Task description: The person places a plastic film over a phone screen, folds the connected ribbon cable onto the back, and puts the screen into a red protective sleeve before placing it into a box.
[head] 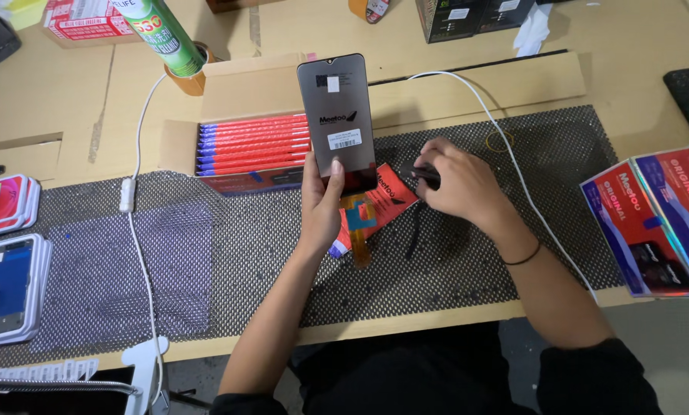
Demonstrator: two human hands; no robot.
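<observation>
While the left hand (321, 201) held the phone screen (337, 119) upright, its grip was closed on the bottom edge, thumb on the front and fingers behind. The screen stood above the black mesh mat (244, 246), just in front of the open cardboard box (241, 104). An orange ribbon (357, 227) hung from the bottom of the screen. To do this well, I think the hand should hold only the edges, keep the screen steady, and not bend that ribbon.

The right hand (456, 184) lay on the mat, curled over a small black thing (424, 175). Whether it was squeezing that thing or only resting on it, I could not tell.

Two white stickers sat on the screen, a small square one near the top and a wider one lower down. Red and blue flat packs (254, 142) stood in a row inside the box. One red pack (383, 201) lay under the screen. At the right edge stood red and blue boxes (656, 223). A green spray can (160, 32) stood at the back of the desk (68, 100). A white cable (506, 146) ran across the mat.
</observation>
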